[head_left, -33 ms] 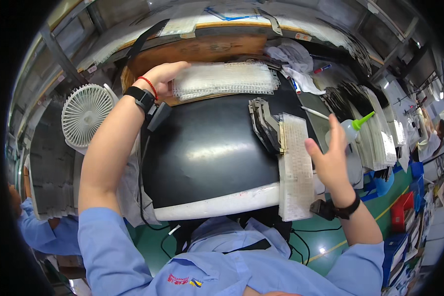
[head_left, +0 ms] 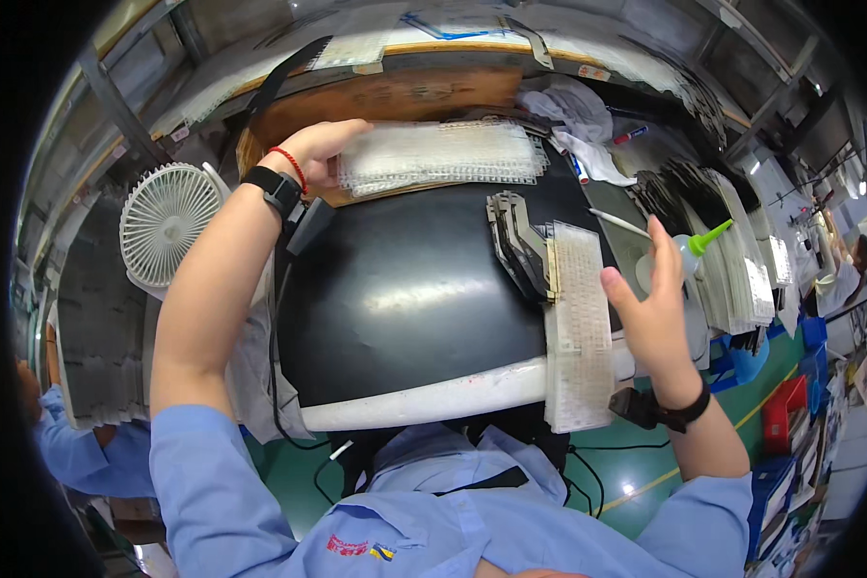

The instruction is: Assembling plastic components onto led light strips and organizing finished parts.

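Observation:
My left hand [head_left: 320, 149] is closed on the left end of a stack of translucent plastic sheets [head_left: 443, 154] with rows of small key-like cells. Some of its fingers are hidden. Over the right side, my right hand [head_left: 653, 313] has its thumb apart from the fingers. A thin white pen-like stick [head_left: 618, 222] juts leftward from those fingers; how they grip it is partly hidden. Left of this hand lies another pile of translucent sheets [head_left: 580, 337], reaching over the near edge. Dark notched strips [head_left: 518, 241] lean against that pile.
A black work mat [head_left: 405, 279] has a white padded front edge [head_left: 424, 395]. A white fan [head_left: 169, 217] stands left. To the right are a squeeze bottle with a green nozzle [head_left: 711, 236], stacked sheets [head_left: 737, 279], markers [head_left: 630, 135] and a white cloth [head_left: 597, 159].
My right hand has shifted slightly to the right, and the white stick has moved a little with it. My left hand has stayed on the far stack.

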Motion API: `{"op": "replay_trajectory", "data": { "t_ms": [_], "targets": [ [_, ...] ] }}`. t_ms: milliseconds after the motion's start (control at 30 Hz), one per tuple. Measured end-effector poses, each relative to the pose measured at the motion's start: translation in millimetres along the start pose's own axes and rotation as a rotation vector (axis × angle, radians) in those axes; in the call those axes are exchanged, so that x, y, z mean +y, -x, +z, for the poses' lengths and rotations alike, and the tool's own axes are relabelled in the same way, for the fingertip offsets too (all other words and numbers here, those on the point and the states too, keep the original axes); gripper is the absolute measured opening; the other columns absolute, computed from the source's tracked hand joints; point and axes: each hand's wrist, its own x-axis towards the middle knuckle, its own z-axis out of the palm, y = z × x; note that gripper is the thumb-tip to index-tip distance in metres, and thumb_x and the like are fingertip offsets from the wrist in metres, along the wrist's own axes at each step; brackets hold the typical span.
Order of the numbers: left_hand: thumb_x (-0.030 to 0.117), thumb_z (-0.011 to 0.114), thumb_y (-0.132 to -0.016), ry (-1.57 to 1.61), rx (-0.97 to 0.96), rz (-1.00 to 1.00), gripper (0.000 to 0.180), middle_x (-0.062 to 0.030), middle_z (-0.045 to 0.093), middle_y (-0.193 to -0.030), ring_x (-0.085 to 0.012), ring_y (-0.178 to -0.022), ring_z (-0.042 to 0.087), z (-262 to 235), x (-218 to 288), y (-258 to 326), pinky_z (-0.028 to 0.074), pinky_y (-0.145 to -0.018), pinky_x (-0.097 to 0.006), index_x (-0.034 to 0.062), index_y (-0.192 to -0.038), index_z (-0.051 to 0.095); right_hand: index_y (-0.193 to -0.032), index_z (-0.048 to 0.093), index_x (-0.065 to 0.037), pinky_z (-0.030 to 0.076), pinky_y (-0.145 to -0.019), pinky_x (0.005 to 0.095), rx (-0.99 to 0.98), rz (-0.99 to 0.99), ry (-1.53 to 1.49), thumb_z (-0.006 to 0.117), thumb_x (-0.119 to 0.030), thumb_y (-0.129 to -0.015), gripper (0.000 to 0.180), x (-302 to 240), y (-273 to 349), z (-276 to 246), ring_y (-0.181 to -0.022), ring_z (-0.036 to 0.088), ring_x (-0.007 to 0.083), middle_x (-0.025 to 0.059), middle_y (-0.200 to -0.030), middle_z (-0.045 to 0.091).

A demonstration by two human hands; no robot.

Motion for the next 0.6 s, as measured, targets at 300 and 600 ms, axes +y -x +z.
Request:
{"op": "replay_trajectory", "data": {
  "t_ms": [300,600],
  "targets": [
    [0.026,0.053,-0.094,-0.017,-0.064,0.043,0.037,-0.0112,0.057,-0.118,-0.0199,-0.106,0.056,-20,-16,-31,0.048,-0.089,-0.041,0.0002,-0.12,0.051,-0.139,0.033,0.003,0.019,-0.11,0.0457,-0.623,0.418,-0.702,0.063,-0.04,-0.086,0.075,-40,-128,54,-0.135,0.028,0.0289,0.0184,-0.145,0.033],
    [0.021,0.053,-0.093,0.01,-0.048,0.006,0.038,-0.0139,0.056,-0.121,-0.0248,-0.109,0.056,6,-2,2,0.047,-0.094,-0.04,-0.0023,-0.123,0.048,-0.141,0.028,0.003,0.012,-0.113,0.0491,-0.717,0.641,-0.619,0.062,-0.041,-0.086,0.079,-16,-176,116,-0.14,0.016,0.0317,0.02,-0.151,0.018]
  ]
}}
